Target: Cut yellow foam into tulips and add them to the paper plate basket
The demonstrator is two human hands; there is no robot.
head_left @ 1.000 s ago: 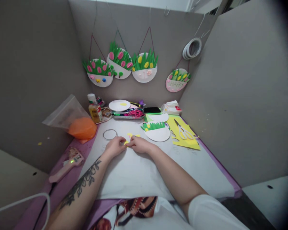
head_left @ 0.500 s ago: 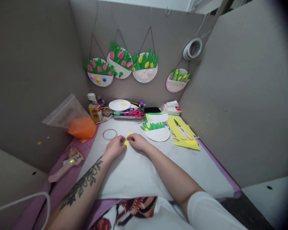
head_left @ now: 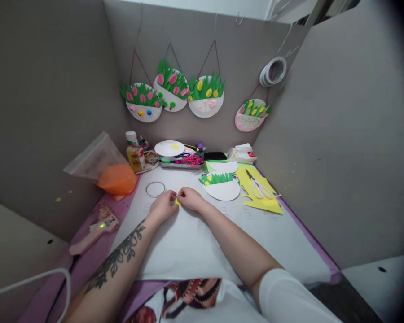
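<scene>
My left hand (head_left: 164, 204) and my right hand (head_left: 189, 198) meet over the white paper (head_left: 185, 242) covering the table. Between their fingertips is a small yellow paper piece (head_left: 178, 203), mostly hidden by the fingers; both hands pinch at it. Just left of my left hand lies a thin metal ring (head_left: 155, 189). To the right of my right hand rests a white half-round plate craft (head_left: 222, 190) with green paper grass and yellow buds. White-handled scissors (head_left: 261, 190) lie on a yellow sheet (head_left: 272, 206) further right.
A pink glue gun (head_left: 94, 233), a bag of orange material (head_left: 117, 179) and a glue bottle (head_left: 135, 158) line the left. Behind are a tray (head_left: 182, 165), a phone (head_left: 215, 156) and tissues (head_left: 242, 154). Several plate crafts (head_left: 206, 106) hang on the back panel.
My fingertips have drawn closer together, covering more of the yellow piece. The whole view has shifted slightly.
</scene>
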